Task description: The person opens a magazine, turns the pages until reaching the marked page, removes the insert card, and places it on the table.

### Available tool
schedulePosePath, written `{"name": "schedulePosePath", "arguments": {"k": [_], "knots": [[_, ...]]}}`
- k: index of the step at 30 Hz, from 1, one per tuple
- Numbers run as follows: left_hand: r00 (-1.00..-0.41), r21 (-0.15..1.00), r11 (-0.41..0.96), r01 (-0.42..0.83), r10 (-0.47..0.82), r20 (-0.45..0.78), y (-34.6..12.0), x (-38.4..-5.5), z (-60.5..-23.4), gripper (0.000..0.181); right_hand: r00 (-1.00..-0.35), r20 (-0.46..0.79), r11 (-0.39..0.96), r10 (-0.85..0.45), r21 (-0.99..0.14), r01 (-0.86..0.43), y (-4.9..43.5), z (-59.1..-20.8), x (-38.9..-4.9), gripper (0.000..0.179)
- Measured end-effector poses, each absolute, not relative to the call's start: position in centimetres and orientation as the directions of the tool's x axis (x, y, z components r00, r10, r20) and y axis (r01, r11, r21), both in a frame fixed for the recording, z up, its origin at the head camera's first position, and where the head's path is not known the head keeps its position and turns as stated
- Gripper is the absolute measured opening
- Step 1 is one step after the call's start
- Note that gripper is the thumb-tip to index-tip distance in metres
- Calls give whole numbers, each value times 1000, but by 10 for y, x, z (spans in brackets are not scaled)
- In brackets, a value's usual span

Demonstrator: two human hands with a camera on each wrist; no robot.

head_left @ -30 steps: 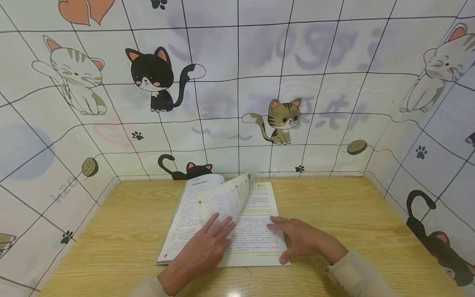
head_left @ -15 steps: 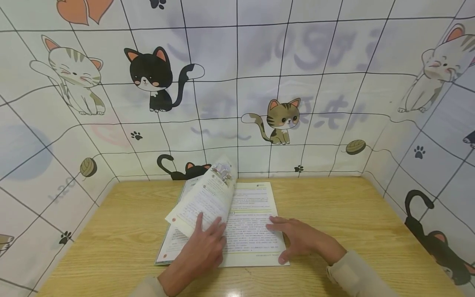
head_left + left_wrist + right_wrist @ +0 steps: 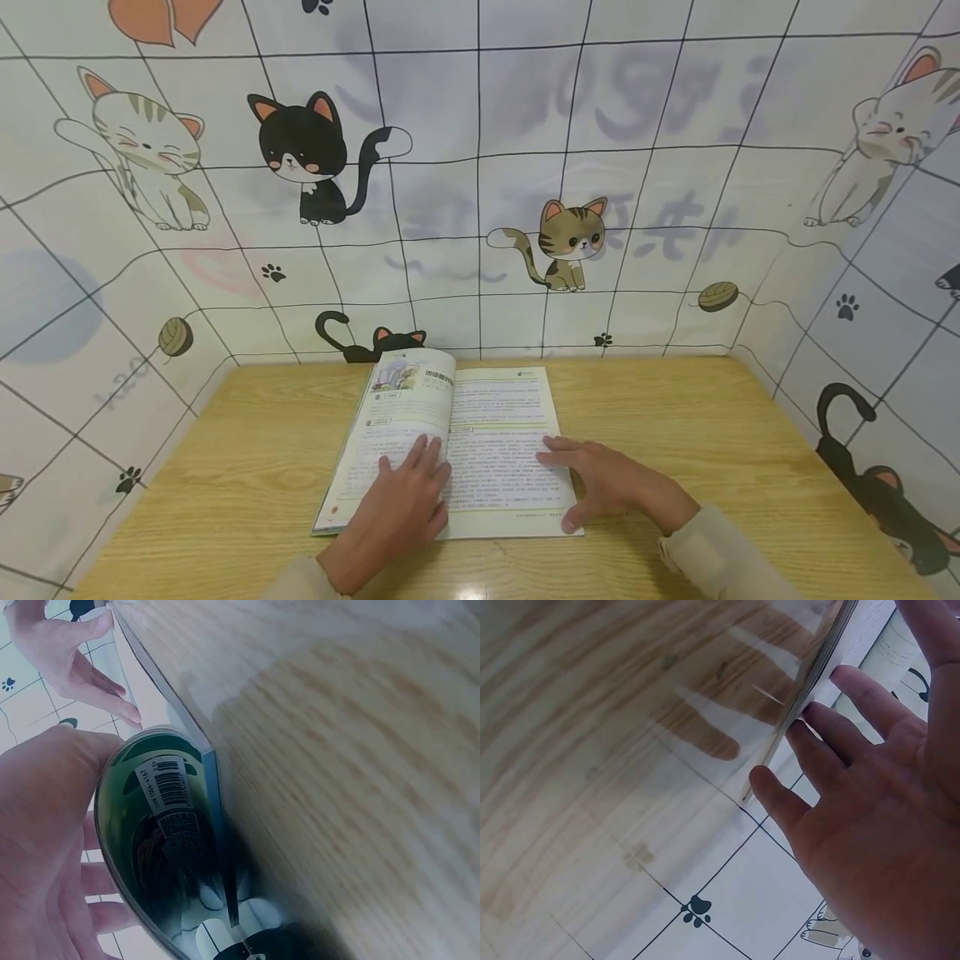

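An open book [image 3: 502,467] lies on the wooden table, its left page curved up toward the spine and bearing a coloured picture at the top. My left hand [image 3: 408,500] rests on the lower part of the left page near the spine, fingers extended. In the left wrist view the book's green back cover [image 3: 169,825] with a barcode label shows beside that hand. My right hand [image 3: 600,479] lies at the right page's outer edge, fingertips on the paper and thumb by the lower corner. The right wrist view has its fingertips [image 3: 769,784] along the page edge.
The table [image 3: 675,417] is light wood with a glossy surface. Behind and on both sides stand white walls [image 3: 465,100] with a grid and cartoon cats; the back wall rises just beyond the book's top edge.
The lifted page has swung over to the left and now lies on the left side. My left hand moved slightly left with it; the right hand stayed in place.
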State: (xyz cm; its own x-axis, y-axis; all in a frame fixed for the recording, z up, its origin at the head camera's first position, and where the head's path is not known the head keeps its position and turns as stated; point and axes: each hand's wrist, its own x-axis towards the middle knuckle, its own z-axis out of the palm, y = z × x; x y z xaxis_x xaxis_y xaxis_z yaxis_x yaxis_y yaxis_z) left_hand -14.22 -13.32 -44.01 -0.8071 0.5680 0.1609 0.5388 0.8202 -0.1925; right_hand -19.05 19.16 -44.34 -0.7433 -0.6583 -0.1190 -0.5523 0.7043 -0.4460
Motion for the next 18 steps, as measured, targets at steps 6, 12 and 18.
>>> {"name": "schedulePosePath", "arguments": {"k": [6,12,18], "knots": [[-823,-146,834,532,550,141,-133,-143,-441,43,-734,-109,695,-670,-438,-570,191,-443,-191,97],[-828,-119,838,533,545,133,-134,-144,-442,43,-733,-104,692,-673,-440,-573,190,-441,-191,96],[-828,-126,836,533,547,124,-133,-145,-442,43,-734,-110,696,-670,-439,-568,190,-441,-191,96]]}}
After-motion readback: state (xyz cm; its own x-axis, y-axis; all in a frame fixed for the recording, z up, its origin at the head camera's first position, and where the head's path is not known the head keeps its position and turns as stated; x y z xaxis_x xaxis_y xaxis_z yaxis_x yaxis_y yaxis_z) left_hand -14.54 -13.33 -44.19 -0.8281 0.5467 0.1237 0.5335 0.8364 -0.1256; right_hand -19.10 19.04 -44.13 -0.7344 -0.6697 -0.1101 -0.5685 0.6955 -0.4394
